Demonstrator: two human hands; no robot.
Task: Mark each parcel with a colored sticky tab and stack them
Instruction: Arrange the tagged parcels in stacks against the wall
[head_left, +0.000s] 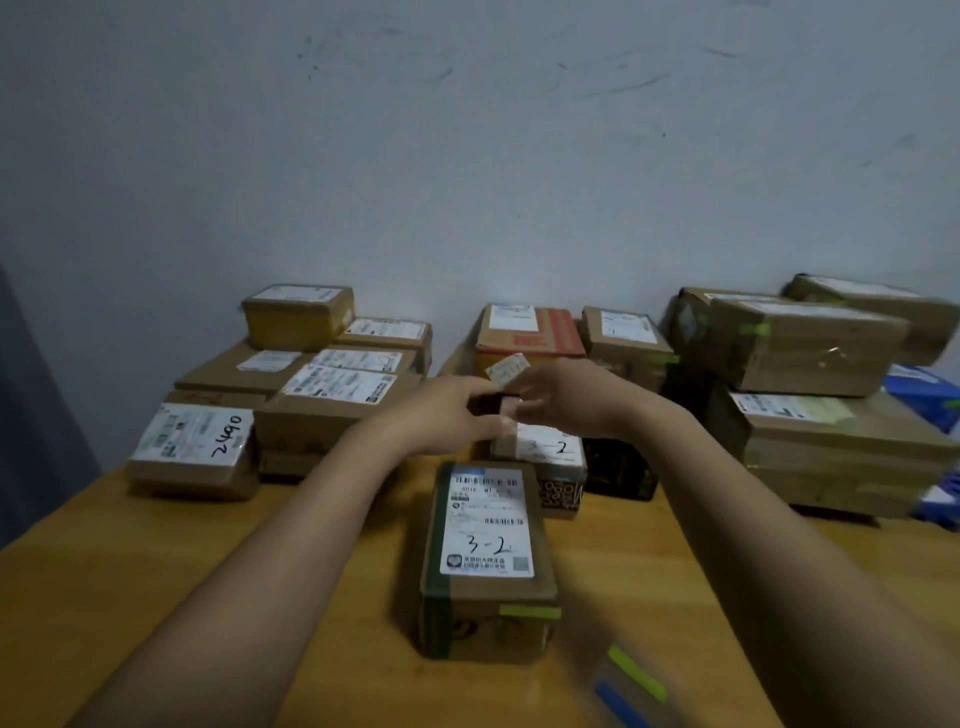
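Left hand (457, 410) and right hand (558, 397) meet over the table middle, fingers curled round a dark object (491, 402) held between them; too small and blurred to identify. Nearest parcel (488, 561), sealed and labelled 3-2, lies flat on the wooden table (156, 571), with a green tab (530, 611) on its front edge. Tab pad (631, 675) is front right, blurred. Left stack (291, 384) and right stack (821, 395) of sealed parcels sit by the wall.

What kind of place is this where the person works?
Probably a parcel sorting corner in a plain room: labelled cardboard parcels are stacked on a wooden table against a scuffed bare wall, and coloured sticky tabs lie near its front edge.
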